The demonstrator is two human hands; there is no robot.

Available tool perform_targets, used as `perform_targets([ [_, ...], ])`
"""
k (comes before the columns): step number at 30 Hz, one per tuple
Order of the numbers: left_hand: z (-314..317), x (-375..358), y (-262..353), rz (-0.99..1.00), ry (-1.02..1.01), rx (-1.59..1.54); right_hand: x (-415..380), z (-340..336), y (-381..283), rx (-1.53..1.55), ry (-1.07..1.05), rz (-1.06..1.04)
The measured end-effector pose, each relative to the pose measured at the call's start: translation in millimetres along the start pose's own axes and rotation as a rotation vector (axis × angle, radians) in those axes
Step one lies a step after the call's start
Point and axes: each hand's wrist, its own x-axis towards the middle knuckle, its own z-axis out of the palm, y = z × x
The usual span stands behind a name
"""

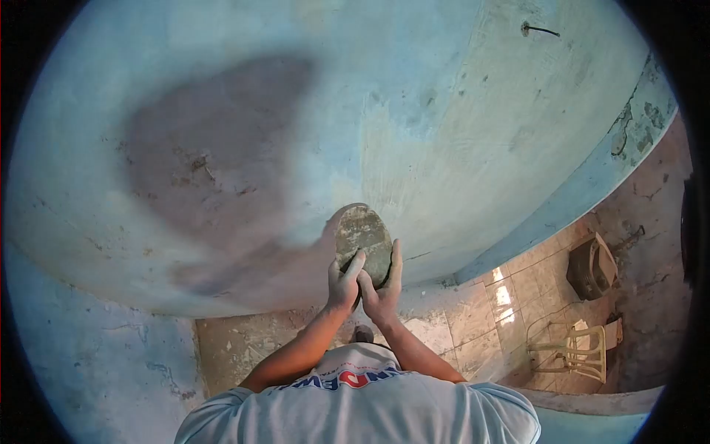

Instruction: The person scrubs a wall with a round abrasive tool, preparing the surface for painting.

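An oval, flat slab (364, 240), grey-green with worn pale patches, is held up in front of the wall; the frame does not settle what kind of thing it is. My left hand (342, 287) is closed on its lower left edge, thumb lying over the face. From the other side my right hand (384, 292) grips the lower right edge, fingers stretched along the rim. Both hands look dusty and meet at the slab's lower end. Behind it is the light blue wall (421, 163), with scraped, paler patches.
A dark shadow falls on the wall at left. A bent wire (543, 30) sticks out of the wall at upper right. On the tiled floor (473, 325) at right are a plastic chair (584, 349) and a dark, box-shaped object (590, 268).
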Motion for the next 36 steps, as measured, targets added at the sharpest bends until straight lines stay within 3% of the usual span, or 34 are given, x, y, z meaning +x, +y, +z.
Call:
perform_targets([
  [4, 13, 5, -12, 0.073, 0.074, 0.051, 9, -11, 17, 0.133, -0.044, 0.027],
  [5, 23, 10, -4, 0.103, 0.104, 0.029, 22, -9, 16, -0.020, -0.032, -0.037],
  [10, 64, 44, 69, 0.341, 0.046, 0.119, 89, 9, -53, 0.002, 0.006, -0.240],
  [13, 58, 33, 57, 0.289, 0.059, 0.151, 75, 3, -47, 0.021, -0.003, -0.170],
  [17, 17, 7, -20, 0.155, 0.137, 0.074, 7, -19, 11, 0.017, -0.037, 0.011],
  [18, 11, 3, -30, 0.120, 0.184, 0.078, 10, -19, 10, -0.029, -0.040, -0.030],
  [20, 25, 13, -4, 0.166, 0.134, 0.097, 27, -16, -2, -0.126, -0.053, -0.099],
  [24, 56, 27, 46, 0.199, 0.095, 0.136, 61, -4, -41, 0.168, -0.028, -0.023],
  [25, 60, 26, 48, 0.205, 0.103, 0.121, 61, -9, -42, 0.243, -0.067, 0.041],
  [29, 34, 7, 27, 0.066, 0.102, 0.043, 35, -40, -12, 0.162, -0.305, -0.060],
  [32, 13, -2, -20, 0.146, 0.127, 0.085, 5, -49, 20, 0.088, -0.273, 0.067],
  [36, 37, 11, 13, 0.333, 0.091, 0.216, 25, -24, 7, -0.091, -0.082, -0.028],
])
